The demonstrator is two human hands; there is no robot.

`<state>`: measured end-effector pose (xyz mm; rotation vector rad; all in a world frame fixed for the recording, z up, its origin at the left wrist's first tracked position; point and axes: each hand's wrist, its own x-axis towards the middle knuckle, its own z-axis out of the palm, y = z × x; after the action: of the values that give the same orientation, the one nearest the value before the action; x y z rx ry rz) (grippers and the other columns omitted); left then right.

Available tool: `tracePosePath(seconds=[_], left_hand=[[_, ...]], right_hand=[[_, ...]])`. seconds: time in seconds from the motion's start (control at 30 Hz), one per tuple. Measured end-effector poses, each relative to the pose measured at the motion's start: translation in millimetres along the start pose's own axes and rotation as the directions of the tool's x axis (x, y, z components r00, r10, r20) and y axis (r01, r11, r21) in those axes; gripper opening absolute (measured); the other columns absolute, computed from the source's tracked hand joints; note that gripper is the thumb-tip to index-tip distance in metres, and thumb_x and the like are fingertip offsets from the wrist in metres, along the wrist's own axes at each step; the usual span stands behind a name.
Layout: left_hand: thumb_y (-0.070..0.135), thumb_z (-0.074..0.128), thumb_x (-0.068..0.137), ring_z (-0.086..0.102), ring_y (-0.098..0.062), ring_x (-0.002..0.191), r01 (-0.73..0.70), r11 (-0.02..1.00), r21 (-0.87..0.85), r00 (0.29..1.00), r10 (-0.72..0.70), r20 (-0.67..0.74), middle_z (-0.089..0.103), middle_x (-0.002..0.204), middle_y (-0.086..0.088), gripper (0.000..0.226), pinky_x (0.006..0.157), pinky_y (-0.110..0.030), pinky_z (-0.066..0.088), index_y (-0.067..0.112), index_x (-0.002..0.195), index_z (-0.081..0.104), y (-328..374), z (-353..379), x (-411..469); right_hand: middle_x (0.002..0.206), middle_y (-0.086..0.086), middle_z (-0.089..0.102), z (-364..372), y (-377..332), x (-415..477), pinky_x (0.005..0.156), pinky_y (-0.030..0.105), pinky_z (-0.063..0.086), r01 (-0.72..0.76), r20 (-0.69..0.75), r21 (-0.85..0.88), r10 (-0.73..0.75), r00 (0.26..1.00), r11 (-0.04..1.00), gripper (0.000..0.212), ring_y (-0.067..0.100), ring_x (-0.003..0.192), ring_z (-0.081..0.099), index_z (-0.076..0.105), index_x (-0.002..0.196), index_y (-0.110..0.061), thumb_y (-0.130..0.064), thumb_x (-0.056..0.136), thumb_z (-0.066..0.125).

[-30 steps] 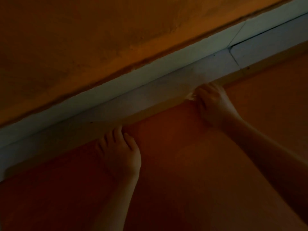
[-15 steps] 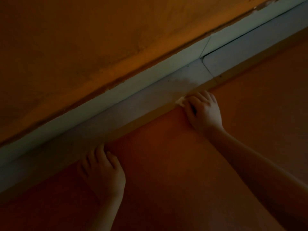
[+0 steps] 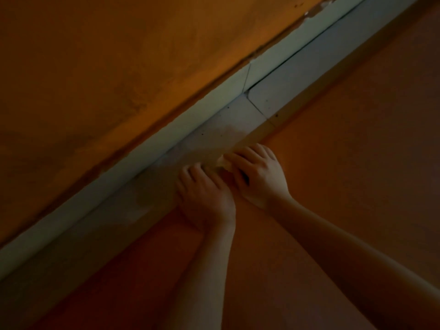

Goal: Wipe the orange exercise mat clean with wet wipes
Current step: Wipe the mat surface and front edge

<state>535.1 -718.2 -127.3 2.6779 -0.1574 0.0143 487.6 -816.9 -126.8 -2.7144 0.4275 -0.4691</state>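
In dim light, a white wet wipe (image 3: 223,163) is gripped under curled fingers of the right hand (image 3: 259,175) at the far edge of the orange mat (image 3: 345,151), the left hand (image 3: 203,195) laid flat just beside it, fingers loosely spread, by pale floor tiles (image 3: 238,120).

Wet wipe (image 3: 222,162): mostly covered by the curled fingers of the right hand (image 3: 258,173); only a pale corner visible at the fingertips. Palm side of the grip: hidden. Left hand (image 3: 202,194), just beside the grip: underside hidden, fingertips dim and blurred. Left forearm (image 3: 204,270) and right forearm (image 3: 345,253): cut off behind the grip by the lower and right edges. Orange exercise mat (image 3: 345,139): cut off likewise; surface condition too dark to tell.
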Motion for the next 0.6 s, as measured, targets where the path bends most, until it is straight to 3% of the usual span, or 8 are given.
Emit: tracePosePath(seconds=[0.13,0.33,0.6], left_hand=[[0.022,0.038,0.093,0.055,-0.031,0.093,-0.028,0.999,0.044,0.999,0.026,0.024,0.061,0.104,-0.012,0.031,0.077,-0.040,0.042,0.008,0.098,0.064,-0.4,2.6,-1.0],[0.026,0.034,0.094,0.056,-0.032,0.091,-0.037,0.998,0.046,0.998,0.035,0.047,0.060,0.104,-0.013,0.036,0.076,-0.040,0.043,0.007,0.097,0.064,1.4,-1.0,-0.8],[0.026,0.034,0.093,0.057,-0.033,0.085,-0.078,0.994,0.076,0.997,0.079,-0.003,0.061,0.097,-0.013,0.038,0.072,-0.038,0.043,0.005,0.086,0.064,5.4,-3.3,-1.7]], right_hand=[[0.104,0.002,0.067,-0.6,0.9,-0.2,0.091,0.036,0.043,-0.019,0.024,-0.008,0.020,1.000,1.000,0.027,0.024,0.097,0.059,0.069,0.112,-0.014,-0.026,0.090,0.060],[0.101,-0.001,0.067,-4.4,-2.1,2.3,0.092,0.036,0.044,-0.049,0.066,0.034,0.047,0.997,0.998,0.028,0.021,0.097,0.059,0.072,0.100,-0.017,-0.030,0.092,0.048],[0.094,-0.004,0.066,-6.0,4.6,6.6,0.089,0.032,0.041,-0.060,0.089,0.160,0.046,0.995,0.985,0.027,0.017,0.091,0.057,0.073,0.089,-0.020,-0.030,0.090,0.047]])
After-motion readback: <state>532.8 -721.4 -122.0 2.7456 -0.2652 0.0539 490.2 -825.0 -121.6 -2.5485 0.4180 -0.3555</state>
